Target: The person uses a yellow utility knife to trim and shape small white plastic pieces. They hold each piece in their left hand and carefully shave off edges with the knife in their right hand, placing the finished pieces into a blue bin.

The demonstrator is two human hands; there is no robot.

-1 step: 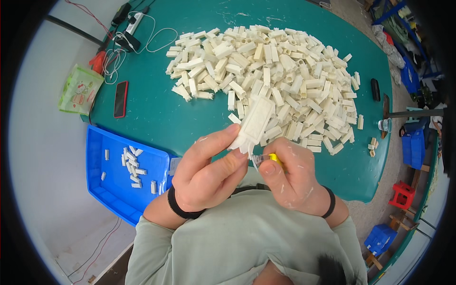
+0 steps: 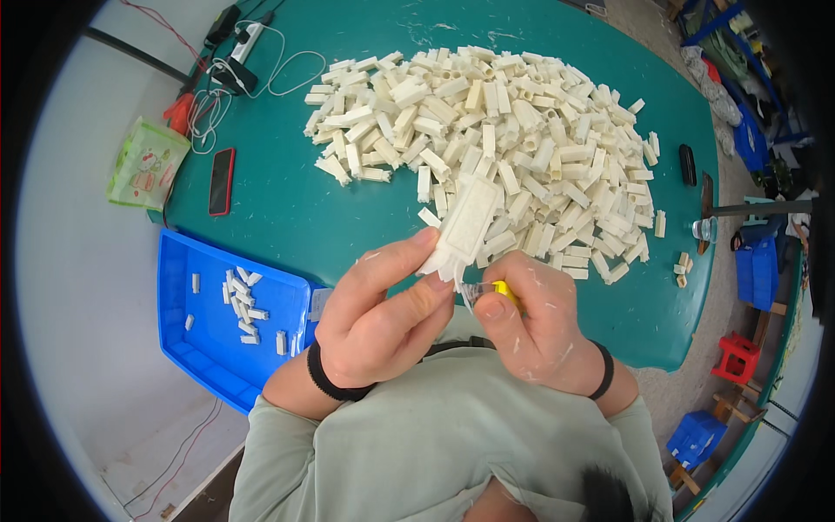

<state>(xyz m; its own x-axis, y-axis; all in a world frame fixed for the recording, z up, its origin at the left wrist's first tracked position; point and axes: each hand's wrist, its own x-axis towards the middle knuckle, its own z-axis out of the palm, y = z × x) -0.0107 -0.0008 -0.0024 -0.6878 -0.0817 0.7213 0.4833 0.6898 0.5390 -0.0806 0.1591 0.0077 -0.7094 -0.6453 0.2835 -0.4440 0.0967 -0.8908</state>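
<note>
My left hand [image 2: 383, 309] is closed, pinching a cream-white block-shaped piece [image 2: 470, 213] by its ragged lower end between thumb and fingertips. The piece tilts up and away from me, with a raised rectangular outline on its face. In my right hand [image 2: 532, 322] is a yellow-handled knife [image 2: 504, 292], mostly covered by the curled fingers. Its blade meets the frayed edge of the piece, where a thin strip hangs down. Beyond both hands a large heap of similar cream pieces [image 2: 522, 130] covers the middle of the green table [image 2: 270, 174].
A blue tray [image 2: 196, 365] at the left holds several small white pieces [image 2: 245, 304]. Further back are a red-edged phone [image 2: 222, 182], a green bag [image 2: 146, 165] and a power strip [image 2: 247, 42] with white cables. A black object [image 2: 687, 164] and small offcuts [image 2: 683, 270] lie at the right.
</note>
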